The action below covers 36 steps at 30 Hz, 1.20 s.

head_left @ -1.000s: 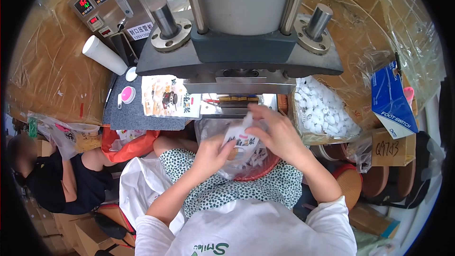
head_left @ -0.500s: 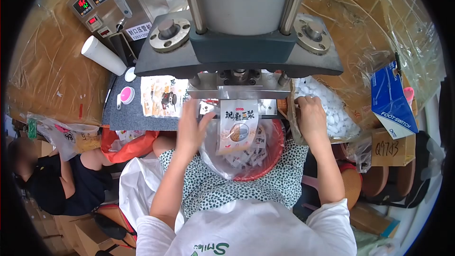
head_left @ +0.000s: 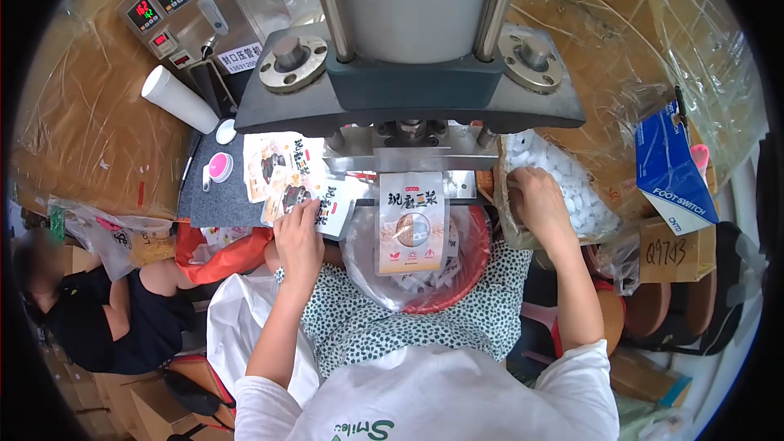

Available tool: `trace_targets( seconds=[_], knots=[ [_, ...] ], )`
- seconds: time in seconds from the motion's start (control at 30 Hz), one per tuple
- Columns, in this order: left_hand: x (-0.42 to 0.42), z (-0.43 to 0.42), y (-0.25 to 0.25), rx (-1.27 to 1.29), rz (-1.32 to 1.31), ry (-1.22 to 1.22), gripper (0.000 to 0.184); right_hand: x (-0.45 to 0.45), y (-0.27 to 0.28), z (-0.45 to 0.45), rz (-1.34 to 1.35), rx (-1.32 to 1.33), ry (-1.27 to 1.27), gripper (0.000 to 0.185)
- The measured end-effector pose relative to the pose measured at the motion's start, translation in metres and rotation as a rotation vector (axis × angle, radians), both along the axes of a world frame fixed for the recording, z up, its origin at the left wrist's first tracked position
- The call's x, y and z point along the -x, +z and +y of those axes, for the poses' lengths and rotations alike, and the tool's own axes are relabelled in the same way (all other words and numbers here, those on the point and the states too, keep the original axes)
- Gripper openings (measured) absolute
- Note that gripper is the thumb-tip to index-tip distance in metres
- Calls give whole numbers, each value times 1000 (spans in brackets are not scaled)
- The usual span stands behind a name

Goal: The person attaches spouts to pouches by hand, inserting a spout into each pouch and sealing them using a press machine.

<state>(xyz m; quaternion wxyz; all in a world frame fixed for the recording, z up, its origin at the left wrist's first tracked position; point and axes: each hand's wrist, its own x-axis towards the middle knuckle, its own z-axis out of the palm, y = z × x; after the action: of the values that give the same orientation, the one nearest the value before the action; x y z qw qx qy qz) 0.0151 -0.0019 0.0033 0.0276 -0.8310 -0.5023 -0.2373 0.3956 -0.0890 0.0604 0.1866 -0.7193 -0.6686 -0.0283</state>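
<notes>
A printed pouch (head_left: 412,229) hangs upright from the metal jaw of the press (head_left: 416,86), and neither hand touches it. My left hand (head_left: 299,233) is closed on the lower edge of a printed pouch from the pile (head_left: 278,167) on the grey mat. Over at the right, my right hand (head_left: 535,196) reaches into the box of small white caps (head_left: 559,188); its fingers are bent together among the caps, and what they hold is hidden. Below the hanging pouch, a red basket (head_left: 478,257) lined with clear plastic holds several pouches.
Left of the mat stand a white cylinder (head_left: 175,98) and a pink-topped round container (head_left: 220,167). A control box (head_left: 192,12) shows lit digits. A blue foot switch box (head_left: 670,171) stands at right. Another person (head_left: 106,310) sits at far left.
The pouch in my hands went into the basket area. The press jaw now shows a hanging pouch. My left hand moved left onto the pile, shifting pouches; my right hand moved to the caps.
</notes>
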Motion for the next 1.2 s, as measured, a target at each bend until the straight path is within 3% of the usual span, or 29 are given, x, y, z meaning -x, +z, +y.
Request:
trace_targets(
  seconds=[0.07, 0.17, 0.27, 0.33, 0.43, 0.53, 0.73, 0.83, 0.9, 1.0, 1.1, 1.2],
  knots=[
    [5, -2, 10, 107, -2, 22, 41, 7, 15, -6, -17, -80, 10, 18],
    [2, -16, 27, 127, -147, 6, 35, 33, 49, -15, 468, -166, -116, 15],
    [-22, -39, 49, 60, -232, -95, 34, 77, 69, -19, 772, 24, 73, 15],
    [-35, -50, 64, 104, -214, -110, 36, 98, 56, -13, 587, -113, 355, 19],
    [-41, -56, 74, 90, -235, -151, 36, 114, 56, -1, 339, -260, 514, 23],
    [-40, -58, 70, 193, -279, -164, 35, 119, 59, 1, 306, -233, 548, 27],
    [-45, -55, 62, 283, -320, -307, 29, 116, 52, 0, 365, -136, 553, 23],
    [-48, -55, 56, 359, -332, -405, 23, 113, 43, 1, 475, -96, 565, 24],
    [-53, -53, 48, 451, -365, -424, 13, 109, 37, 5, 695, 31, 518, 25],
    [-67, -46, 47, 904, -515, -348, 18, 104, 33, 5, 839, 57, 353, 26],
    [-81, -41, 36, 948, -636, -350, 25, 93, 30, 7, 858, 40, 244, 25],
    [-87, -39, 41, 826, -451, -346, 25, 84, 33, 4, 847, 48, 186, 23]
  ],
)
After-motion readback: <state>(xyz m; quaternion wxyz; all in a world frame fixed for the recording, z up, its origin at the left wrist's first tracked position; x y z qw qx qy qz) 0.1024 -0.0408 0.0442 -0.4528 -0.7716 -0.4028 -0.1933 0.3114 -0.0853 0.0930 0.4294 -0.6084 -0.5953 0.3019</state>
